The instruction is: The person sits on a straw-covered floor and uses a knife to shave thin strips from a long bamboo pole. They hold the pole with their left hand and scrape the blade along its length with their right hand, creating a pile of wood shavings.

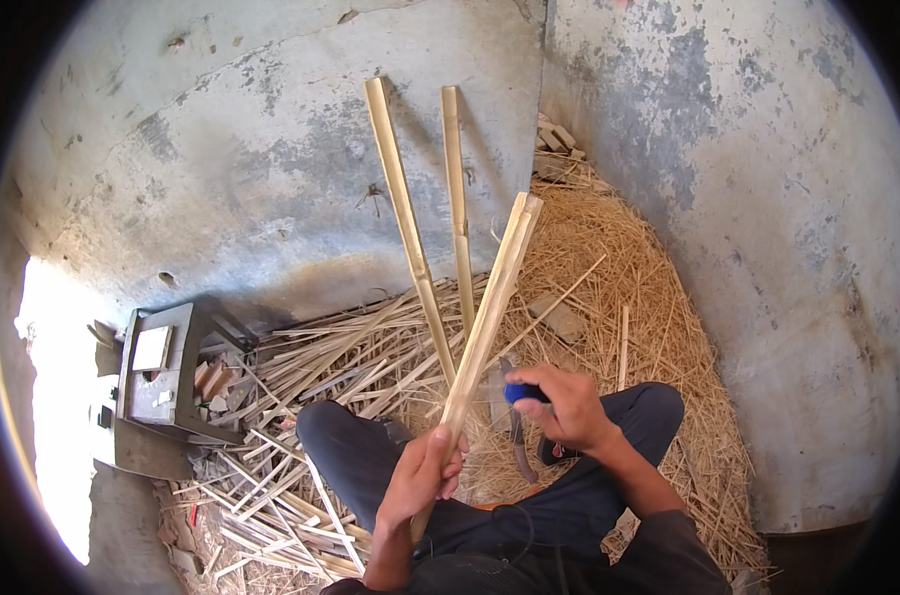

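Note:
My left hand (pixel 426 474) is closed around the lower part of a long split-bamboo strip (pixel 491 307), which slants up and to the right in front of me. To the right of that strip, my right hand (pixel 567 407) grips a blue, rounded object (pixel 524 393). Most of this object is hidden by the fingers, so its kind cannot be made out. Behind and below it, a dark, curved, blade-like piece (pixel 518 446) stands between my crossed legs. I cannot tell whether it joins the blue object.
Two more bamboo strips (pixel 402 188) lean against the worn grey wall (pixel 271 178). Thin split sticks (pixel 301 367) lie heaped on the left, and fine shavings (pixel 599 228) pile up along the right wall. A small wooden stool-like stand (pixel 167 382) is at the left, near a bright opening.

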Motion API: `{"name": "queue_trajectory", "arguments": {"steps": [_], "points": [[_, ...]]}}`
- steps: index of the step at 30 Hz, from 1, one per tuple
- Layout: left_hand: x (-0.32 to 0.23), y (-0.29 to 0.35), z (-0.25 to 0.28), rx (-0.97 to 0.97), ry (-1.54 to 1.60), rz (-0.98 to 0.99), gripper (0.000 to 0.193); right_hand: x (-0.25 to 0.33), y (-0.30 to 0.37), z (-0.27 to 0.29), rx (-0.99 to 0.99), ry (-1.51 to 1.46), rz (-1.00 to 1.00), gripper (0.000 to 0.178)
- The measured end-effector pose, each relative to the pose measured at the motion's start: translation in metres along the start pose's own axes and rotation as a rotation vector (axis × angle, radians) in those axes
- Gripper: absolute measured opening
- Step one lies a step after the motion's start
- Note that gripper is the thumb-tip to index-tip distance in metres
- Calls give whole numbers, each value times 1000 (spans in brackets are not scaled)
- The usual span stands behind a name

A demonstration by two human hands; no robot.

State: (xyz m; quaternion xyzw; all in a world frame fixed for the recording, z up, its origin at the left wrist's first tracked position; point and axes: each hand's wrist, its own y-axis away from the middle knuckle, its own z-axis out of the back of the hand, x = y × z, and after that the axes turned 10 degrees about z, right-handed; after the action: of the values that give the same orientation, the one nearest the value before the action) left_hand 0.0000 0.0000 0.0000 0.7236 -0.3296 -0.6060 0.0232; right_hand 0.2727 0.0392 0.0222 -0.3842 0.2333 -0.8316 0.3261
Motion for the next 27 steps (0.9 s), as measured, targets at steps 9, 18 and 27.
{"name": "queue_trajectory", "arguments": {"steps": [9, 18, 27], "points": [[-5, -9, -27, -63, -92, -79, 49, 5, -3, 2, 67, 191, 86, 33], [-7, -11, -36, -221, -343, -181, 44, 12, -8, -1, 44, 283, 121, 34], [-7, -9, -39, -323, -497, -234, 42, 7, -9, -3, 6, 325, 108, 31]]}}
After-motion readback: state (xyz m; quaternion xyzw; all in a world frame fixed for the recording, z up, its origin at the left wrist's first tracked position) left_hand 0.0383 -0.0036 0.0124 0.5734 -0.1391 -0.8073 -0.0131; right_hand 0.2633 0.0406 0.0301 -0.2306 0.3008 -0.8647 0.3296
